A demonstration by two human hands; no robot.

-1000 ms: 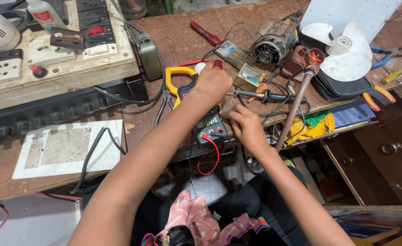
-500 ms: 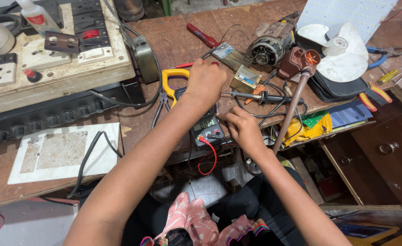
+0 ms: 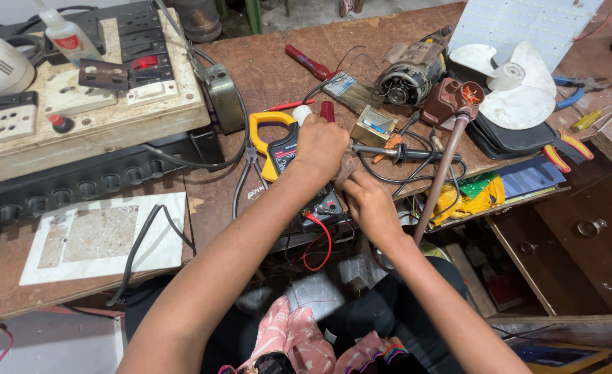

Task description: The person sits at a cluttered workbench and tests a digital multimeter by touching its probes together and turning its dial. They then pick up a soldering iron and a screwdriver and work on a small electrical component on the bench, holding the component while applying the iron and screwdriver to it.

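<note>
A yellow and black clamp meter (image 3: 273, 138) lies on the brown workbench (image 3: 264, 69). My left hand (image 3: 318, 144) is closed over the meter's middle, hiding its dial. A white tip (image 3: 304, 113) and a red tip (image 3: 327, 111) poke out just above the knuckles. My right hand (image 3: 363, 201) is curled against the meter's lower right corner (image 3: 329, 205); what its fingers pinch is hidden. A red lead (image 3: 322, 244) loops down from the meter over the bench edge.
A cream switchboard box (image 3: 91, 104) and a black unit (image 3: 77, 187) fill the left. A white tile (image 3: 98, 239) lies in front of them. A soldering iron (image 3: 403, 152), a motor (image 3: 410, 69), a white fan blade (image 3: 514, 86), pliers (image 3: 562, 149) and an open drawer (image 3: 569, 228) are on the right.
Both hands stay on the meter with only small shifts. The view has tilted slightly, so the bench sits a little differently in the picture.
</note>
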